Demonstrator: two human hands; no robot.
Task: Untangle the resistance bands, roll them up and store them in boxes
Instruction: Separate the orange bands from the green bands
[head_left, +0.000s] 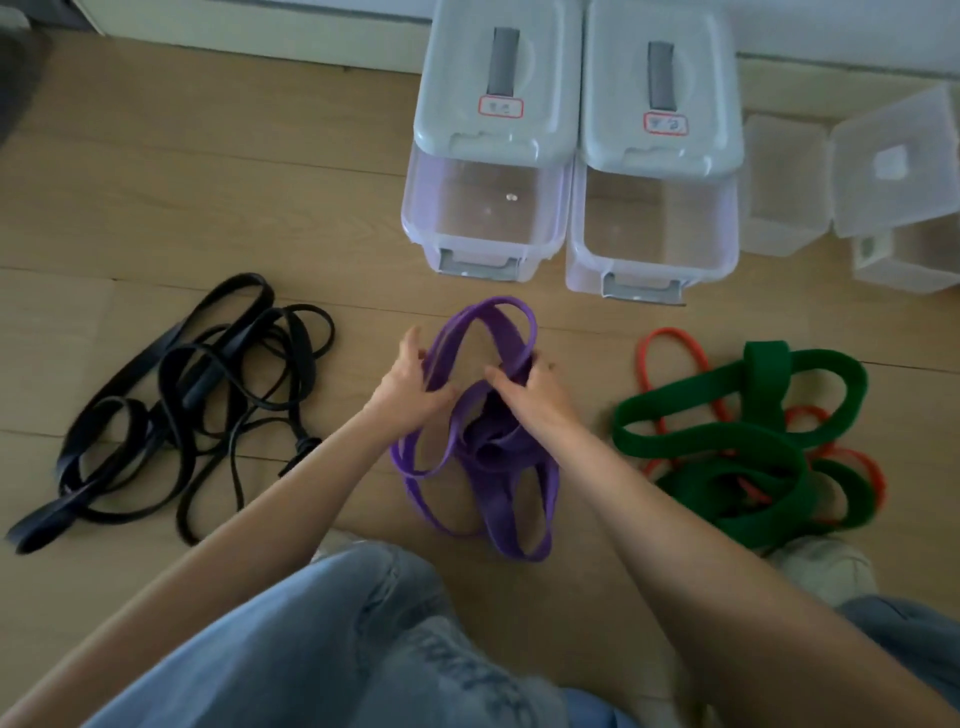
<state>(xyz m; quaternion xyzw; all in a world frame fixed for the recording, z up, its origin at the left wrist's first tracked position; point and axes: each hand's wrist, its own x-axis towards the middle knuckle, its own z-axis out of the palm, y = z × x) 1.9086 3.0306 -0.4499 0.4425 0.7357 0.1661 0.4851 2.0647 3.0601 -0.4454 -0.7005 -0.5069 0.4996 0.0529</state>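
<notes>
Both hands hold the purple band (478, 457), which hangs in tangled loops down to the wooden floor (208, 182).

Left hand (410, 387) pinches one loop, right hand (530, 389) curls round another just beside it. Left of the grip lie black bands (171, 415) in a heap; right of it, a green band (737, 441) knotted with a thin red band (670, 338). Beyond the grip stand two clear boxes (488, 218), open, their grey lids (498, 78) behind, and further right small clear tubs (784, 187).

We see a light wooden plank floor (208, 182) with seams running across it. Along the far edge we find a pale wall (831, 26) with a white baseboard (260, 26). Soft, even light falls throughout.
</notes>
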